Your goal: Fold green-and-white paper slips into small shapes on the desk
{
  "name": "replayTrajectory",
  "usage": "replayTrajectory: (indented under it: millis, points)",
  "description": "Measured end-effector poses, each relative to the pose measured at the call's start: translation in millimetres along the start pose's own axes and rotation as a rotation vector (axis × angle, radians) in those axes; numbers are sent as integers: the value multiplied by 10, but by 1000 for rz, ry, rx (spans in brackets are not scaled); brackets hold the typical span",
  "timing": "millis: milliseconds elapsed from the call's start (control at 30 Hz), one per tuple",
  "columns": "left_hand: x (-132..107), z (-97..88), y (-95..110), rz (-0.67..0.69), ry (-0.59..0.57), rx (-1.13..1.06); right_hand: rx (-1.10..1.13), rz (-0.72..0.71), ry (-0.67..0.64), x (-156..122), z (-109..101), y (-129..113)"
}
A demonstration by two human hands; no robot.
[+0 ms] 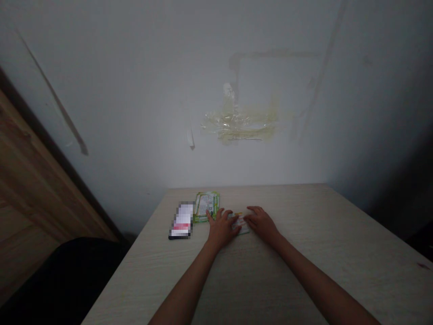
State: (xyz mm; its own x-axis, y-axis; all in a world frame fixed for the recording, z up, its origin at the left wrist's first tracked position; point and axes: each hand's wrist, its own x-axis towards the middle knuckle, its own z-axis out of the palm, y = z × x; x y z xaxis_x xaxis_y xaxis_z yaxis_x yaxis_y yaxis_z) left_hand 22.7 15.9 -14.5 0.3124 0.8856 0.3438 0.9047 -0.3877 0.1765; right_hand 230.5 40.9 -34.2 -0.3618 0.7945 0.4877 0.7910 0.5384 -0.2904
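Note:
Both my hands rest on a small pale card or packet (241,224) lying flat on the light wooden table (304,243). My left hand (221,225) lies palm down with fingers spread, covering the card's left part. My right hand (261,222) lies flat on its right edge, fingers stretched toward the left hand. A green and white packet (206,205) lies just beyond my left hand, with its forefinger near the packet's lower edge.
A phone (182,220) with a blurred lit screen lies left of the green packet. A white wall with old tape marks (241,124) stands behind the table. A wooden panel (30,180) leans at the left and something dark (64,280) sits below it.

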Motion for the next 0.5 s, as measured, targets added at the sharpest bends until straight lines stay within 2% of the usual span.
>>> replayTrajectory:
  millis: [500]
  points:
    - [-6,5,4,-3,4,-2,-50,80,-9,209,130,61]
